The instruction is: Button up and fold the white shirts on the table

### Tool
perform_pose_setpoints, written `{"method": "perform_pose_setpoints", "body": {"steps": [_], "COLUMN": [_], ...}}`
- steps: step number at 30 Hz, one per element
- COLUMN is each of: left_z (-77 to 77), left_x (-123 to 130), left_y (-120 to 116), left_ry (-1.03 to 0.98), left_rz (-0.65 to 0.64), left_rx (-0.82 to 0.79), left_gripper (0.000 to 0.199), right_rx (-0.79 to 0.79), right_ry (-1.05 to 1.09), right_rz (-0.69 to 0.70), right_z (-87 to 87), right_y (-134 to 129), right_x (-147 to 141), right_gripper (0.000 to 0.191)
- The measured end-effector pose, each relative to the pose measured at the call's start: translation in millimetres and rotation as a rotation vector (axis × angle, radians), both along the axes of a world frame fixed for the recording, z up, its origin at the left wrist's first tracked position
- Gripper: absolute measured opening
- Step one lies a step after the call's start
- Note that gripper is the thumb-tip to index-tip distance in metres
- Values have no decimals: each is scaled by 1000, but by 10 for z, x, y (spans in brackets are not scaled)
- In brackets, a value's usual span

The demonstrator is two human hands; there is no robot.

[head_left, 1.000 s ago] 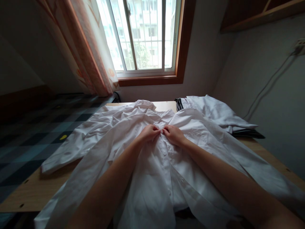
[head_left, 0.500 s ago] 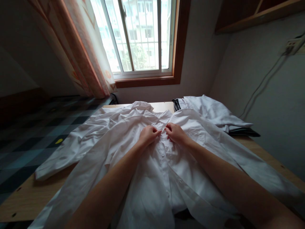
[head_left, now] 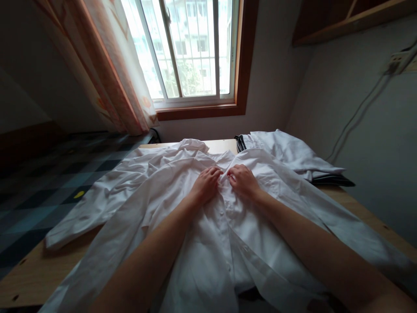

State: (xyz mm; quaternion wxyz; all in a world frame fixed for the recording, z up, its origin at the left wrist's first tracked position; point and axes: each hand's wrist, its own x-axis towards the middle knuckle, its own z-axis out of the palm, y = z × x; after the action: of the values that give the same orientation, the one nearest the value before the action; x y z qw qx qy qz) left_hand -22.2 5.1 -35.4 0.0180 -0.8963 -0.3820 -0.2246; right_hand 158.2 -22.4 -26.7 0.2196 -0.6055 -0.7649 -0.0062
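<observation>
A white shirt (head_left: 208,256) lies spread front up, its collar toward the window and its buttoned strip running down the middle. Just below the collar, my left hand (head_left: 208,180) rests on the left side of the strip with its fingers bent and close together on the fabric. Opposite it, my right hand (head_left: 241,178) pinches the cloth edge near the collar. A small gap separates the two hands. Lower down, the front of the shirt parts. The fingertips cover whatever small part of the placket lies beneath them.
Folded white and black striped clothes (head_left: 286,152) lie at the back right of the wooden table (head_left: 42,274). A checkered bed cover (head_left: 35,191) is at the left. Beyond are a curtain (head_left: 110,65) and a window (head_left: 195,56).
My left hand has changed from a thumb-and-finger pinch to fingers laid forward over the cloth. My right hand has shifted slightly, its fingers still bent at the placket.
</observation>
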Motion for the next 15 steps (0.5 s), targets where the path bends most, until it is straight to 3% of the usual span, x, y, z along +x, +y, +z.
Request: {"method": "perform_pose_setpoints", "body": {"steps": [2, 6, 11, 15], "left_z": [-73, -158, -104, -63], "left_x": [-9, -25, -20, -16], "left_y": [57, 124, 99, 73], "left_ry": [10, 63, 191, 232], "left_rz": [-32, 26, 143, 165], "left_rx": [-63, -153, -274, -319], "left_gripper": [36, 43, 58, 60], "right_rx": [-22, -76, -100, -157], "right_ry": [-24, -59, -53, -65], "right_rz": [-5, 3, 0, -17], "right_z": [12, 14, -92, -210], "right_y": [-18, -45, -81, -111], "right_x": [-10, -16, -54, -112], "right_gripper": [22, 23, 32, 47]}}
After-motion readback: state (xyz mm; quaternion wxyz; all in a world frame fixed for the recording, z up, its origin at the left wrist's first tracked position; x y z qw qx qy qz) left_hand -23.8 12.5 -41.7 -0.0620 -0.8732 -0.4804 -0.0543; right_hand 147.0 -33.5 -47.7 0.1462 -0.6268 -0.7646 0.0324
